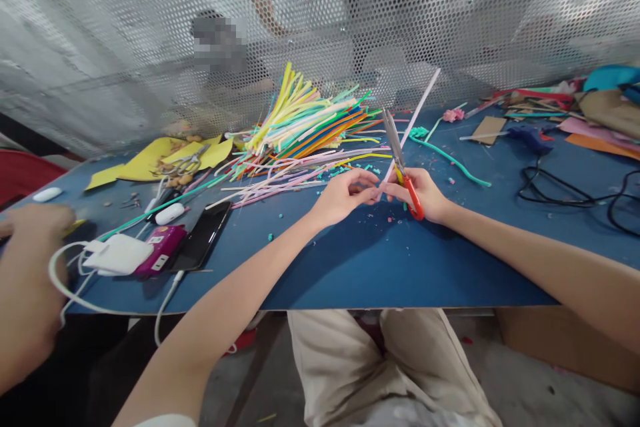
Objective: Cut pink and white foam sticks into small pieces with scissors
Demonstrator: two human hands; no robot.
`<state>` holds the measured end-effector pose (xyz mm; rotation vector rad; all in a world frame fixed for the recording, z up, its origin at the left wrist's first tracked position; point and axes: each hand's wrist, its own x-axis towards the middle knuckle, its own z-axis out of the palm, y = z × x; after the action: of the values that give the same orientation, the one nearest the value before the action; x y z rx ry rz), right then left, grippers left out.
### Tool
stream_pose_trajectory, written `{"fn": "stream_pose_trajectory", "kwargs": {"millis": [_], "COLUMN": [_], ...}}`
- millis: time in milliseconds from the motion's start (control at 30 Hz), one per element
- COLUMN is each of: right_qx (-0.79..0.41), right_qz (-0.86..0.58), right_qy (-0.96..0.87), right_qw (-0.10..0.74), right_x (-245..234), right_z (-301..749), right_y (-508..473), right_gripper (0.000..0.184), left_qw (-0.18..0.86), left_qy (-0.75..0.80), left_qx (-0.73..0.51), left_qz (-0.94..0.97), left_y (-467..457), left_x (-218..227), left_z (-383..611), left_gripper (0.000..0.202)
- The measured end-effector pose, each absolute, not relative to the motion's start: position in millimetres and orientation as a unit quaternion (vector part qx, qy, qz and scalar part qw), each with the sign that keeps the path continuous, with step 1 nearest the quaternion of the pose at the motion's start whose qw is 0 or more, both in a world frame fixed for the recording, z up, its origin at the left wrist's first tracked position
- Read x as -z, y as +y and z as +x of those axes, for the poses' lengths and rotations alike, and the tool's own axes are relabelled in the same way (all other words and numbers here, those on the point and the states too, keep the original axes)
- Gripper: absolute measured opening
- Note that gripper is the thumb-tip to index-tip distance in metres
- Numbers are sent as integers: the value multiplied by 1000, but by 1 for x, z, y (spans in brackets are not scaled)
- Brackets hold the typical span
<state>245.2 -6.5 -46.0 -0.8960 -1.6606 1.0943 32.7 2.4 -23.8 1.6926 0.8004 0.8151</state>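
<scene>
In front of you stands a big metal wall full of little holes [310, 3]. Your blue table [350, 267] runs along it. On your far left, another person's arm [30, 293] is blurry. A messy heap of fuzzy sticks [310, 123] in many colors lies ahead of you, near the wall. Your right hand [425, 193] has its fingers curled around the scissors [394, 137]; the blades point up and away, and the orange handle sits by your palm. Your left hand [345, 197] is just beside it, with its fingertips pinching the low end of a pale pink stick [421, 101]. That stick leans up to the right, close to the blades. Tiny green bits [271, 237] are scattered on the table.
</scene>
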Motion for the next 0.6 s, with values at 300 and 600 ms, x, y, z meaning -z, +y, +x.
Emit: {"fn": "stream_pose_trajectory", "kwargs": {"millis": [300,600], "right_qx": [-456,-456], "right_qz": [-358,-348], "right_qy": [-663,-656], "right_qw": [474,490], "right_x": [47,44], "right_z": [245,244], "right_y": [-7,-8], "right_gripper": [38,36], "left_qw": [634,684], "left_qy": [370,378], "left_qx": [-311,-284], "left_qz": [604,556], "left_y": [-1,1], "left_x": [27,25], "left_z": [36,33], "left_gripper": [45,41]}}
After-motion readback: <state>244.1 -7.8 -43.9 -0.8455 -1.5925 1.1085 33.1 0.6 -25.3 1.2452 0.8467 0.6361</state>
